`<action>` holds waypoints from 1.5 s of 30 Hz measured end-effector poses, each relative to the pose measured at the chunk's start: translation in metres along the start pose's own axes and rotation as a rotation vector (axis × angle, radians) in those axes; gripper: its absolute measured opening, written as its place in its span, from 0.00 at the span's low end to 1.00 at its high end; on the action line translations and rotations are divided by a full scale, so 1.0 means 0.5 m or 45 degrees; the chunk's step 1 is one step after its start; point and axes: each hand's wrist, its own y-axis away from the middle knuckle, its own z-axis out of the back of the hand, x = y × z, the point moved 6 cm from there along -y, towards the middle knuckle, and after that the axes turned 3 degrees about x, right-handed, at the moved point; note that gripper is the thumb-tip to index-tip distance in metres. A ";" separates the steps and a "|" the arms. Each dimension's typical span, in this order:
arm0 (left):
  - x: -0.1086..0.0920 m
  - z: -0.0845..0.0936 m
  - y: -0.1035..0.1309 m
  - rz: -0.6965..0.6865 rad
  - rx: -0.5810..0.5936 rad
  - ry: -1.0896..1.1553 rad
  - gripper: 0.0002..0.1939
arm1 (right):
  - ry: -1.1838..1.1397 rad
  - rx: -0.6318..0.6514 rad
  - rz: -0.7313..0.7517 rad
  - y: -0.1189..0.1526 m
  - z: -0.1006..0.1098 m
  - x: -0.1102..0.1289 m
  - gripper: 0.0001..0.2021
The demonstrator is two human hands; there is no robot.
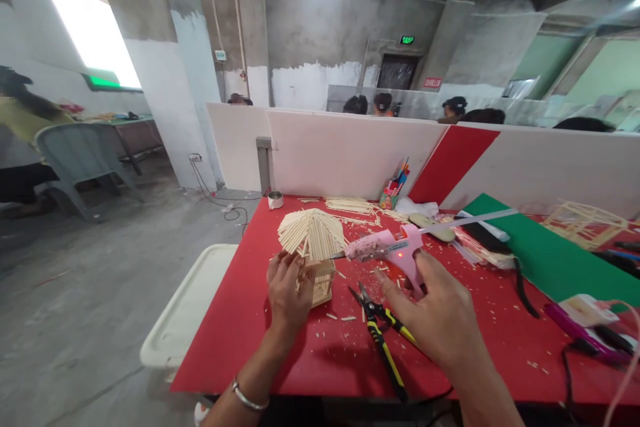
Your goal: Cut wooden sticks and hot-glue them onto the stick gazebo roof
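A small pavilion model point(313, 233) built of thin wooden sticks, with a pointed roof, stands on the red tabletop. My left hand point(289, 290) is closed around its left side, below the roof edge; some fingertips are hidden. In my right hand point(435, 307) is a pink hot glue gun point(383, 247), gripped by its handle. Its small light glows, and a clear glue stick point(470, 219) juts from its back. The metal nozzle points left and is right by the roof's lower edge; whether it touches I cannot tell. Beneath lie pliers with black and yellow handles point(383, 350).
Loose sticks point(350, 205), a tin point(275, 199) and a pen cup point(389, 197) line the table's back. A green board point(535, 240), a stick frame point(585, 223) and a power strip point(575, 330) are on the right. Scraps litter the red surface point(300, 363). A partition point(345, 153) stands behind.
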 end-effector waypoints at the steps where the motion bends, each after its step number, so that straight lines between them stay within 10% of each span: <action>1: 0.002 -0.005 0.001 -0.010 0.018 -0.012 0.08 | 0.032 -0.017 0.038 -0.005 0.002 0.002 0.17; 9: 0.013 -0.014 0.003 -0.097 0.082 -0.057 0.10 | 0.244 -0.050 0.201 -0.022 -0.011 0.011 0.18; 18: -0.018 -0.019 0.024 -0.020 0.081 -0.275 0.17 | 0.111 0.057 -0.036 -0.005 -0.049 0.000 0.17; 27: -0.062 0.066 0.052 -0.075 -0.049 0.026 0.04 | 0.143 0.098 -0.548 0.057 -0.055 -0.195 0.22; 37: -0.190 -0.115 0.088 -0.143 0.767 0.555 0.12 | 0.199 0.487 -0.733 0.158 -0.109 -0.373 0.11; 45: -0.158 -0.207 0.092 0.297 0.878 0.621 0.17 | 0.182 0.573 -0.504 0.074 -0.116 -0.312 0.17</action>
